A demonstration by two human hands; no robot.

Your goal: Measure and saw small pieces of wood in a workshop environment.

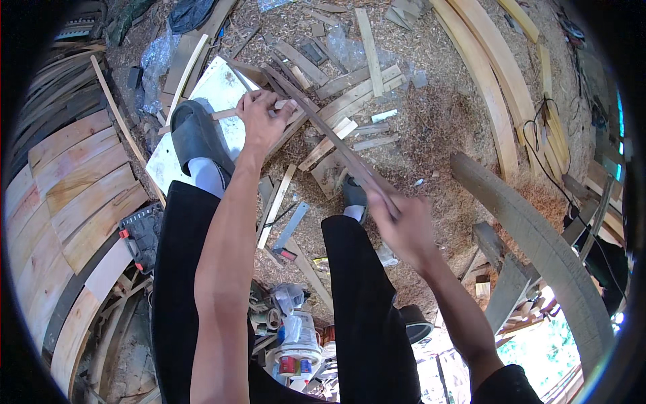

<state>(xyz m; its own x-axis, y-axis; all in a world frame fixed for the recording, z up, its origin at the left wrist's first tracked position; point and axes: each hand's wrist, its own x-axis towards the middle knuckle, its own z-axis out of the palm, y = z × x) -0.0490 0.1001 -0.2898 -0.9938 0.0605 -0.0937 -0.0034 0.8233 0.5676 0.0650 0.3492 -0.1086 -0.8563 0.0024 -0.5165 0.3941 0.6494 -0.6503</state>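
My left hand (261,122) is closed around a narrow wooden stick (224,114) that lies across a white board (163,160). My left foot, in a dark slipper (195,135), stands over the stick beside that hand. In my right hand (407,229), slightly blurred, is one end of a long, narrow brown strip (336,145). The strip slants up and left, passing close to the pale end of the stick near my left fingers. Whether it is a saw or a piece of wood, I cannot tell.
Wood offcuts (350,101) and sawdust cover the ground. A try square (293,225) lies between my legs, near a white bucket (299,347). Stacked boards (87,182) stand left, by a tool case (142,236). A curved beam (538,239) and a black cable (562,182) are right.
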